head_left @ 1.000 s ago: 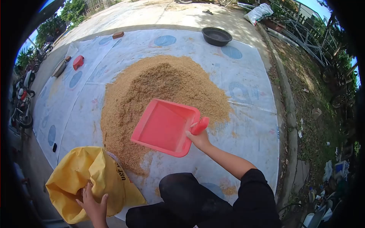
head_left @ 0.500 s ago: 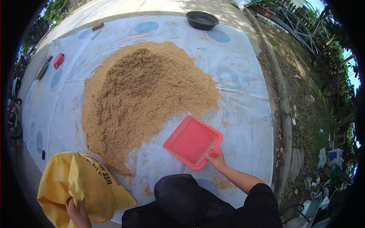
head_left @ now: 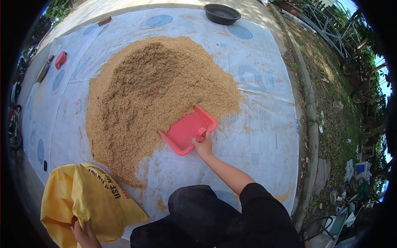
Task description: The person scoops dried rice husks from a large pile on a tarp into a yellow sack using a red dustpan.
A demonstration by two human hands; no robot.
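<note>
My right hand [head_left: 203,148] is closed round the handle of a red dustpan [head_left: 184,131]. The dustpan's front edge meets the near right side of a wide heap of golden-brown grain or husks [head_left: 140,99], and part of its lip is hidden there. At the lower left, my left hand [head_left: 85,235] grips the mouth edge of a yellow sack [head_left: 97,202] with dark printed lettering. The sack bulges and stands beside the heap's near end; its contents are hidden.
Under the heap lies a pale printed sheet [head_left: 264,132]. A black basin [head_left: 222,15] sits at its far edge, a brick [head_left: 104,21] at the far left corner and a red object [head_left: 60,60] at left. A concrete curb [head_left: 308,103] runs along the right.
My right hand has pushed the dustpan forward and left, from the bare sheet into the heap's edge. My left hand still holds the sack in nearly the same place.
</note>
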